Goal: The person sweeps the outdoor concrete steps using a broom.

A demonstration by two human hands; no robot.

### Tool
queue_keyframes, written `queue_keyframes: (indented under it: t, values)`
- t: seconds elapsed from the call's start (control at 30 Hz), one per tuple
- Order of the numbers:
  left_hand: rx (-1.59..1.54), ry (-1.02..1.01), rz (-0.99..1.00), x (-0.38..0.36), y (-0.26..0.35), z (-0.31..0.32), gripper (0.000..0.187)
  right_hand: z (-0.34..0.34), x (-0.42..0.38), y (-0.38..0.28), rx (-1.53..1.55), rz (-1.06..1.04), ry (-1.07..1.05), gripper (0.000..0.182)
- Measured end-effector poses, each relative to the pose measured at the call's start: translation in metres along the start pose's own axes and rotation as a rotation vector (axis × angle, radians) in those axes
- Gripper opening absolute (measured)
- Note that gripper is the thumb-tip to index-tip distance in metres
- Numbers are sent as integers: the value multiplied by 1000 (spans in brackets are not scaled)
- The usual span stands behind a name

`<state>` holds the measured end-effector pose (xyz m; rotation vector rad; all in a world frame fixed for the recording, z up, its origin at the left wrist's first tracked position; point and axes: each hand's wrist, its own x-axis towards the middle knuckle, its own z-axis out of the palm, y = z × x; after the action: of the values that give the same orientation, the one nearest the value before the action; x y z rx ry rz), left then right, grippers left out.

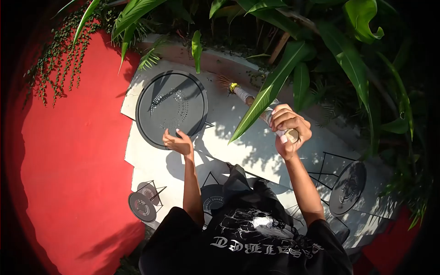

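Note:
My right hand (291, 128) is wrapped round the end of a stick broom (241, 93), whose handle is bound in a pale wrapping. The bristles point up and left toward the pale floor, and a long green leaf (275, 87) crosses in front of part of the handle. My left hand (178, 141) is over the lower edge of a round dark grey table (172, 107) with a pattern of small holes. Its fingers are apart and hold nothing; whether they touch the tabletop I cannot tell.
A red wall (78, 151) stands at the left. Smaller round seats stand at the lower left (142, 207), near my legs (213, 198) and at the right (348, 188). Leafy plants (339, 55) hang over a low ledge along the top and right.

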<state>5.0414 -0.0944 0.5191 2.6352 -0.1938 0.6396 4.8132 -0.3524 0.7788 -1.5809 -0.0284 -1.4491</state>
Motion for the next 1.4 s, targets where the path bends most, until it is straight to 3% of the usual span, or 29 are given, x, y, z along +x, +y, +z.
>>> queue_keyframes:
  t: [0.07,0.13,0.17,0.23,0.27,0.3,0.33,0.37,0.43,0.47,0.53,0.6,0.73,0.77,0.9,1.0,1.1,1.13,1.17,1.23,1.3,1.4]
  values:
    - [-767,-392,153,-35,94,-18,48,11,-26,44,1,38,30,33]
    - [-617,-841,325,-59,140,20,52,8,-67,84,-9,165,9,11]
    - [-704,-679,444,-58,171,35,48,3,-100,106,-32,246,29,24]
    - [-640,-830,606,-55,200,67,40,-15,-147,115,-137,386,13,9]
    - [-465,-1123,616,-63,195,81,35,-27,-163,111,-189,433,19,8]
    - [-693,-912,702,-88,202,80,29,-48,-175,102,-204,433,10,9]
    - [-629,-1041,643,-103,223,53,29,-70,-178,87,-222,403,6,9]
    - [-863,-1122,437,-143,224,73,29,-90,-184,66,-235,379,4,10]
    - [-986,-1129,477,-215,231,64,29,-125,-199,12,-297,393,25,10]
    - [-893,-1051,753,-238,246,37,29,-144,-207,-14,-355,414,49,10]
    - [-782,-1085,857,-287,263,-20,23,-185,-217,-75,-338,472,213,8]
    - [-747,-1269,879,-317,274,-78,32,-208,-220,-141,-372,486,362,10]
    - [-975,-1368,939,-371,262,-136,43,-225,-218,-241,-461,515,406,10]
    - [-1005,-1315,976,-377,265,-143,45,-230,-214,-256,-470,502,427,12]
    - [-1013,-1123,1049,-365,309,-184,48,-246,-205,-294,-462,305,528,27]
    - [-911,-966,1064,-389,322,-117,53,-252,-211,-261,-539,271,493,17]
    - [-607,-1372,1235,-411,317,-57,50,-268,-231,-222,-636,482,527,12]
    - [-619,-1400,1226,-430,305,-59,47,-270,-231,-221,-650,525,524,11]
    - [-845,-1463,1070,-451,293,-59,49,-274,-228,-235,-628,512,505,11]
    - [-1056,-1286,994,-450,290,-123,52,-270,-220,-279,-564,519,496,13]
    - [-963,-1316,1039,-428,294,-182,50,-263,-194,-322,-524,496,446,18]
    - [-1044,-1164,906,-412,297,-191,41,-253,-165,-337,-478,393,363,28]
